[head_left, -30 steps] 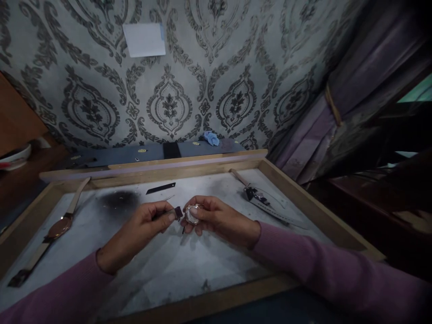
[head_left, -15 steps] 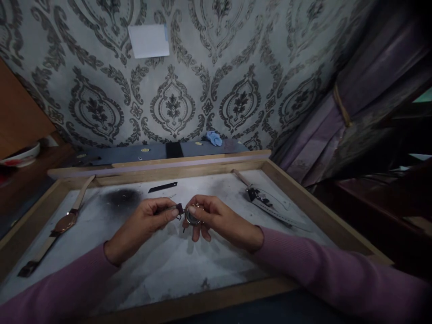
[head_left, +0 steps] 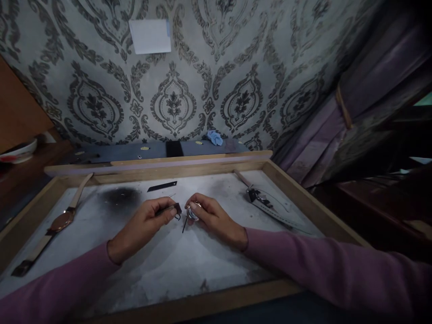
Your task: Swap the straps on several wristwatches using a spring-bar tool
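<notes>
1. At the centre of the frame, a person's left hand pinches a small dark brown strap-like piece between thumb and fingers; a thin dark loop curls below its tip.

2. Just right of centre, the right hand grips a round, shiny silver metal watch case between thumb and curled fingers. The case sits just beside the brown piece, with a narrow gap between them. A thin black stick points downward from beside the case.

3. Both hands are above a shallow white-bottomed tray with a pale wooden rim, which fills the lower half of the frame.

4. At the tray's left lies a watch with a round rose-gold face and pale strap.

5. Above the left hand, near the tray's far edge, lies a flat black blade-shaped strip.

6. Right of centre, a dark-strapped watch with metal parts lies among slender strips, their details too dim to tell.

7. Beyond the tray, a crumpled light-blue cloth rests below grey patterned wallpaper.
</notes>
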### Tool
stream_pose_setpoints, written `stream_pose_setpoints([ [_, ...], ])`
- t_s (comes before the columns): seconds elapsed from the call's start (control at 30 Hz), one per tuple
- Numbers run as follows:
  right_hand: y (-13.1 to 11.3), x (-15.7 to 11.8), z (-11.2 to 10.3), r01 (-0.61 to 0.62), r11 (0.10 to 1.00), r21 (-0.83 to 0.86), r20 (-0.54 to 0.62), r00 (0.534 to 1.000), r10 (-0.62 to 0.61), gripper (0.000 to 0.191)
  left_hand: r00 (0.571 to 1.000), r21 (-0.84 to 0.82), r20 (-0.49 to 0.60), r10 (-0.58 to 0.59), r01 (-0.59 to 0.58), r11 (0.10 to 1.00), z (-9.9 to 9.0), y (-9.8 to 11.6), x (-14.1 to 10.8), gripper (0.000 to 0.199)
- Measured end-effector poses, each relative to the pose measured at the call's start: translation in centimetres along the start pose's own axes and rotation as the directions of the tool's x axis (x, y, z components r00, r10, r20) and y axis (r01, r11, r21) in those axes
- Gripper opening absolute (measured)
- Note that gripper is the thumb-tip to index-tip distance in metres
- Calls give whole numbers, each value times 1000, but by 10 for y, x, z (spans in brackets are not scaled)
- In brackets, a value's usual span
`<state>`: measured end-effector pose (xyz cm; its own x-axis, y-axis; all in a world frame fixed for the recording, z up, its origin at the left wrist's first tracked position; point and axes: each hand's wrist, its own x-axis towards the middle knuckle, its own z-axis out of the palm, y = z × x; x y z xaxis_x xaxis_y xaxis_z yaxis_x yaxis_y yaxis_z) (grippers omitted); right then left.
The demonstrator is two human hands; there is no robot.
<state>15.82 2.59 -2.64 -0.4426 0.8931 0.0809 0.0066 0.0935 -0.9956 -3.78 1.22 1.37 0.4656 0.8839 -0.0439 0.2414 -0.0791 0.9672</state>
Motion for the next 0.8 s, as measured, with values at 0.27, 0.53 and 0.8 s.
stream_pose_setpoints([
  [0.27, -1, -1, 3, 58, 997, -46, 36, 998, -57, 30, 997, 85, 11, 79, -80, 993, 2, -4, 2, 22],
  [0.53, -2, -4, 3, 55, 994, -97, 23, 998, -53, 33, 998, 94, 39, 45, -48, 994, 2, -5, 3, 24],
  [0.8, -2, -5, 3, 73, 989, -128, 17, 997, -72, 27, 1000, 64, 10, 22, -23, 998, 2, -6, 4, 22],
])
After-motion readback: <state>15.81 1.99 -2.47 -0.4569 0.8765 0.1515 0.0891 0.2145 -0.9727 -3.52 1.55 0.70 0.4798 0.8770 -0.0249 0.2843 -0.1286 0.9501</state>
